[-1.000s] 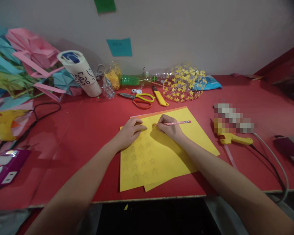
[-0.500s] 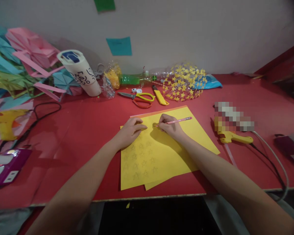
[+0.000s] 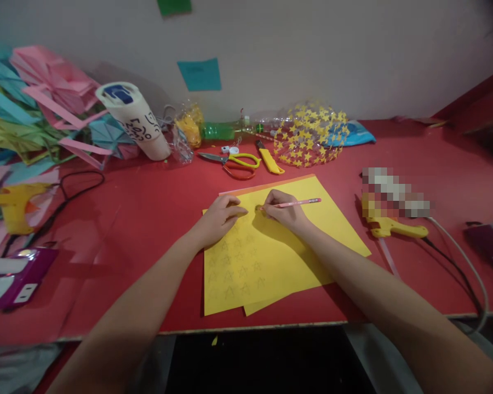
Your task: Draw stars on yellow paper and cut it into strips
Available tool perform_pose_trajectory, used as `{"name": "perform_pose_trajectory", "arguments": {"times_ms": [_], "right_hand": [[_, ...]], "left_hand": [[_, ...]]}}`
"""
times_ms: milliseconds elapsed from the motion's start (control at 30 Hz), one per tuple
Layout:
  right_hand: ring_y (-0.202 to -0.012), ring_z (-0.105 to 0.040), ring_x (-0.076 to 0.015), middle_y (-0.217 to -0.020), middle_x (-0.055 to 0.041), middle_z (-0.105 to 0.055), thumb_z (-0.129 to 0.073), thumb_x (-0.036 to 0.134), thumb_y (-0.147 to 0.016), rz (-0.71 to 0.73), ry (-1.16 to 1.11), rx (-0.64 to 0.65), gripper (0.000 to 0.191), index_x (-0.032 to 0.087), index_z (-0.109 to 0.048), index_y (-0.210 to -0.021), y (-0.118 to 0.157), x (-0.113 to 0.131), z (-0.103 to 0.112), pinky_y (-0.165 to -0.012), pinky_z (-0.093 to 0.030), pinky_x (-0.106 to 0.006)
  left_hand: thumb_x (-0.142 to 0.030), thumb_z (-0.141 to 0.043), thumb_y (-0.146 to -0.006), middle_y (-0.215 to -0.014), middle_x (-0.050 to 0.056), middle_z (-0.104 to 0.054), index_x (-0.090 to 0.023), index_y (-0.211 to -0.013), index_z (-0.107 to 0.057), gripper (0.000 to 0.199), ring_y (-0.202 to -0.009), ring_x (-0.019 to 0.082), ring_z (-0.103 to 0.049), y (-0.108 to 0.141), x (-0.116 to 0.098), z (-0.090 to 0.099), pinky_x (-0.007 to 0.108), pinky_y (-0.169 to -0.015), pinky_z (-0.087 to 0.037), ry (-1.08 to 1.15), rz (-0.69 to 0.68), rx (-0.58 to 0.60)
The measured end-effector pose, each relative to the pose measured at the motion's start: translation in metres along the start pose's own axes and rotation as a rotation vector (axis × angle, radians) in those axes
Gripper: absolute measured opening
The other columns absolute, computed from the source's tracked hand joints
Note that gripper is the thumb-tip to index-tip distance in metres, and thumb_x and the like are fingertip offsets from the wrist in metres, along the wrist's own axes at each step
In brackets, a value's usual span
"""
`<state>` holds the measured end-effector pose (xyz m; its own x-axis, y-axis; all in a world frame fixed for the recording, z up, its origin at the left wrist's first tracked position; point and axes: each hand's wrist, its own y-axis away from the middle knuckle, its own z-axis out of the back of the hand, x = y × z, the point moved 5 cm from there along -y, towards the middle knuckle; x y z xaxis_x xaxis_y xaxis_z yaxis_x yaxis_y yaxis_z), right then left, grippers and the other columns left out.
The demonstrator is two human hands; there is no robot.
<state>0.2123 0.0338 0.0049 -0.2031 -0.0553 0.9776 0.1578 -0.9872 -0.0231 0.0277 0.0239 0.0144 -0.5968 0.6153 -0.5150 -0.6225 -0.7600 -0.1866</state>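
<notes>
A yellow paper sheet lies on the red table, with rows of pencil-drawn stars on its left part. My right hand pinches a pink pencil, its eraser end pointing right. Near the pencil's tip is a small brownish shape on the paper; I cannot make out what it is. My left hand rests on the sheet's left edge, fingers loosely bent and apart, holding nothing. Another yellow sheet and an orange one show from under the top sheet.
Behind the paper lie scissors, a yellow cutter, a green bottle and a clear ball with yellow stars. Yellow glue guns lie on both sides, with cables. A white cup stands beside folded-paper pieces at left.
The view has shifted very slightly. Both hands keep almost the same place on the paper, the pencil still in the right one.
</notes>
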Motion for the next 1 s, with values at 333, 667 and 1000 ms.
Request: {"name": "perform_pose_trajectory", "arguments": {"times_ms": [333,667,1000], "right_hand": [[-0.052,-0.048,-0.0123,-0.057,0.0018,-0.057,-0.057,0.027,-0.068,0.033,0.033,0.035,0.008,0.021,-0.052,-0.066,0.004,0.008,-0.003,-0.051,-0.036,-0.025],[-0.054,-0.048,-0.0119,-0.059,0.0018,-0.057,-0.056,0.027,-0.071,0.054,0.055,0.036,0.008,0.021,-0.051,-0.068,0.007,0.01,-0.004,-0.051,-0.035,-0.025],[-0.051,-0.043,-0.0117,-0.055,0.0023,-0.052,-0.053,0.03,-0.066,0.019,0.098,-0.071,0.01,0.022,-0.048,-0.063,0.007,0.009,0.002,-0.048,-0.031,-0.024]], "left_hand": [[-0.019,-0.044,-0.095,-0.12,0.008,-0.052,-0.024,-0.111,-0.069,0.03,-0.118,0.024,-0.047,0.0,-0.001,0.001,0.044,-0.105,-0.041,-0.011,0.027,0.025],[-0.019,-0.043,-0.094,-0.121,0.008,-0.052,-0.024,-0.112,-0.068,0.032,-0.119,0.024,-0.047,0.0,-0.002,0.002,0.045,-0.106,-0.04,-0.001,0.034,0.031],[-0.017,-0.043,-0.094,-0.121,0.008,-0.052,-0.023,-0.112,-0.068,0.031,-0.119,0.024,-0.047,0.0,-0.002,0.001,0.045,-0.106,-0.04,0.003,0.035,0.037]]}}
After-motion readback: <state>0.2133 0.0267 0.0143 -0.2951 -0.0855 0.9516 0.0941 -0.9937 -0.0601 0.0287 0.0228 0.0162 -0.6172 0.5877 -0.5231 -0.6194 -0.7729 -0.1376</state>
